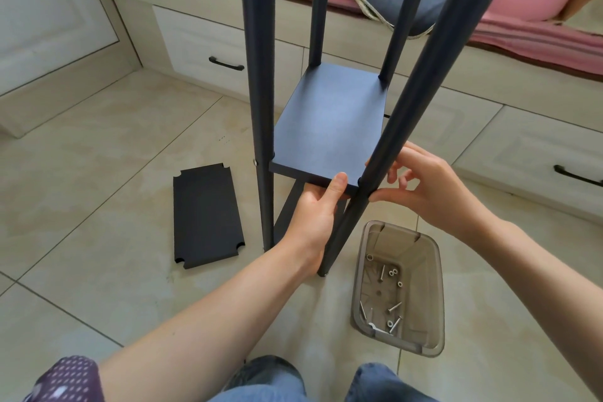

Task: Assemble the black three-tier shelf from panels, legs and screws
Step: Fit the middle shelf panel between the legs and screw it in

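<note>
The black shelf frame stands on the tiled floor, with several black legs rising past the top of the view. A black panel sits between the legs at mid height. My left hand grips the panel's near edge, thumb on top and fingers underneath. My right hand is at the near right leg, its fingertips pinched against the leg at panel level; whether they hold a screw is hidden. A screw head shows on the near left leg. A loose black panel with notched corners lies flat on the floor to the left.
A translucent grey plastic bin holding several screws, washers and a small wrench stands on the floor right of the shelf. A cream bench with drawers and a pink cushion runs behind. My knees are at the bottom edge.
</note>
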`<state>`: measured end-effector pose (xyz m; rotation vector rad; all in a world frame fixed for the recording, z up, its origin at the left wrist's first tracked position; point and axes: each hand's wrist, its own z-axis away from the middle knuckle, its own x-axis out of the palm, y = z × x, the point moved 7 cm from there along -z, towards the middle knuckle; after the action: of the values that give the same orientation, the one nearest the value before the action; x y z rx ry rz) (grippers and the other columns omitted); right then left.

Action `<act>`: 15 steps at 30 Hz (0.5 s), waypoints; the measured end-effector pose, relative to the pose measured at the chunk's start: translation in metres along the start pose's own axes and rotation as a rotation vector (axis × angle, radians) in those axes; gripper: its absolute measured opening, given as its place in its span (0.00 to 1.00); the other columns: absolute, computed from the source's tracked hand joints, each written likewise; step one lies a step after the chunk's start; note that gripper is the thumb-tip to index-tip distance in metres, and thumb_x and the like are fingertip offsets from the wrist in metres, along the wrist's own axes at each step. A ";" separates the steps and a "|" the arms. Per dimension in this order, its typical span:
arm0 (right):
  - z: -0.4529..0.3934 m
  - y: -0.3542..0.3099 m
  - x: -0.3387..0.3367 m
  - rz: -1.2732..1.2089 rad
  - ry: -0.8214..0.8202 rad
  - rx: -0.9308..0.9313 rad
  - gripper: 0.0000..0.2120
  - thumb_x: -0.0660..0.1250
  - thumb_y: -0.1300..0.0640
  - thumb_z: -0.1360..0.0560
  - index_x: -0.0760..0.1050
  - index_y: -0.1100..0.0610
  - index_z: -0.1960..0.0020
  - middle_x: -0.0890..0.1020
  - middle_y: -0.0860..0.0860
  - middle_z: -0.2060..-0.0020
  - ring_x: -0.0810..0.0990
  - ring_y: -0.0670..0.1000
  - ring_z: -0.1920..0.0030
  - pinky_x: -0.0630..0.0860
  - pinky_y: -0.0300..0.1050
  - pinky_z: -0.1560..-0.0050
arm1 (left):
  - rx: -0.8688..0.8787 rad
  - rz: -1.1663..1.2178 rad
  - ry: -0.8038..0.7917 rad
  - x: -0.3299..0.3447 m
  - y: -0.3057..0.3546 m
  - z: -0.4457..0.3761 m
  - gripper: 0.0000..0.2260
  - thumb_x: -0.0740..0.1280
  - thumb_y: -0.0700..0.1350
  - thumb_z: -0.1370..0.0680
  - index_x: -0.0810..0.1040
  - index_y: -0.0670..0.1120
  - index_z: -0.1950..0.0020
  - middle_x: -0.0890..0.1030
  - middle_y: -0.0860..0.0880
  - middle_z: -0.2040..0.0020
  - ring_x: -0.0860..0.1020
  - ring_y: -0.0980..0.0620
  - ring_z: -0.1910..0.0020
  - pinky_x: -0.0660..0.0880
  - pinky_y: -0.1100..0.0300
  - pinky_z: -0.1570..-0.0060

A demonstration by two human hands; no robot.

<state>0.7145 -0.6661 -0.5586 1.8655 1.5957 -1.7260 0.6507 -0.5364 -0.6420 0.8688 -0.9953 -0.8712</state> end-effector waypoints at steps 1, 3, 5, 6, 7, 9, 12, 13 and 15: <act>0.000 0.000 0.000 0.018 -0.002 -0.006 0.21 0.72 0.50 0.30 0.72 0.47 0.39 0.76 0.47 0.54 0.75 0.49 0.57 0.76 0.40 0.59 | -0.002 -0.007 -0.004 0.000 0.000 0.000 0.07 0.63 0.56 0.18 0.77 0.58 0.43 0.84 0.64 0.50 0.81 0.64 0.48 0.73 0.73 0.58; -0.001 0.001 0.001 0.036 -0.006 -0.015 0.22 0.70 0.47 0.30 0.71 0.45 0.38 0.73 0.40 0.54 0.75 0.47 0.56 0.76 0.37 0.58 | 0.002 -0.028 -0.001 -0.002 0.000 -0.002 0.08 0.62 0.56 0.18 0.77 0.57 0.42 0.84 0.62 0.49 0.81 0.61 0.44 0.70 0.70 0.53; -0.002 0.000 0.002 0.025 -0.020 -0.010 0.22 0.69 0.44 0.30 0.69 0.42 0.37 0.71 0.35 0.51 0.74 0.45 0.54 0.73 0.32 0.56 | 0.015 -0.049 0.008 -0.003 0.001 -0.003 0.08 0.62 0.55 0.17 0.77 0.56 0.42 0.85 0.60 0.50 0.81 0.59 0.44 0.68 0.68 0.51; -0.002 0.001 0.003 0.014 -0.028 0.001 0.22 0.70 0.45 0.29 0.70 0.42 0.37 0.72 0.36 0.49 0.74 0.44 0.52 0.72 0.30 0.55 | 0.018 -0.057 0.010 -0.003 0.002 -0.003 0.08 0.61 0.55 0.17 0.77 0.56 0.42 0.85 0.59 0.50 0.81 0.58 0.45 0.68 0.67 0.51; -0.002 0.001 0.004 0.003 -0.035 0.013 0.21 0.71 0.48 0.29 0.71 0.43 0.37 0.73 0.39 0.47 0.75 0.44 0.51 0.72 0.30 0.54 | 0.015 -0.061 0.011 -0.004 0.004 -0.003 0.08 0.61 0.54 0.17 0.77 0.55 0.42 0.85 0.58 0.50 0.81 0.57 0.44 0.68 0.67 0.51; 0.000 0.001 0.006 -0.019 -0.033 0.028 0.20 0.73 0.53 0.28 0.74 0.46 0.38 0.75 0.45 0.44 0.77 0.44 0.51 0.75 0.32 0.53 | -0.006 -0.093 0.008 -0.004 0.007 -0.001 0.09 0.61 0.54 0.17 0.78 0.54 0.41 0.85 0.55 0.47 0.80 0.55 0.42 0.68 0.63 0.45; 0.002 -0.003 0.007 -0.034 -0.020 0.033 0.16 0.74 0.57 0.28 0.79 0.55 0.42 0.78 0.49 0.44 0.80 0.48 0.50 0.80 0.42 0.52 | -0.071 -0.278 0.036 -0.009 0.014 0.002 0.10 0.62 0.56 0.18 0.77 0.53 0.42 0.84 0.55 0.46 0.79 0.54 0.42 0.68 0.57 0.39; 0.001 -0.003 0.007 -0.025 -0.020 0.035 0.15 0.74 0.57 0.29 0.80 0.57 0.42 0.79 0.50 0.45 0.80 0.49 0.49 0.80 0.45 0.51 | -0.086 -0.359 0.050 -0.011 0.018 0.003 0.11 0.63 0.57 0.18 0.78 0.53 0.44 0.84 0.55 0.48 0.80 0.54 0.46 0.70 0.59 0.44; -0.001 -0.004 0.005 -0.014 -0.026 0.045 0.15 0.75 0.57 0.29 0.80 0.58 0.44 0.79 0.51 0.47 0.80 0.50 0.49 0.79 0.48 0.48 | -0.014 -0.623 0.078 -0.015 0.033 0.009 0.13 0.64 0.59 0.19 0.80 0.52 0.52 0.85 0.55 0.59 0.82 0.55 0.55 0.72 0.63 0.58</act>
<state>0.7114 -0.6609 -0.5602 1.8484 1.5779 -1.7984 0.6445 -0.5119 -0.6144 1.2188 -0.6487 -1.3528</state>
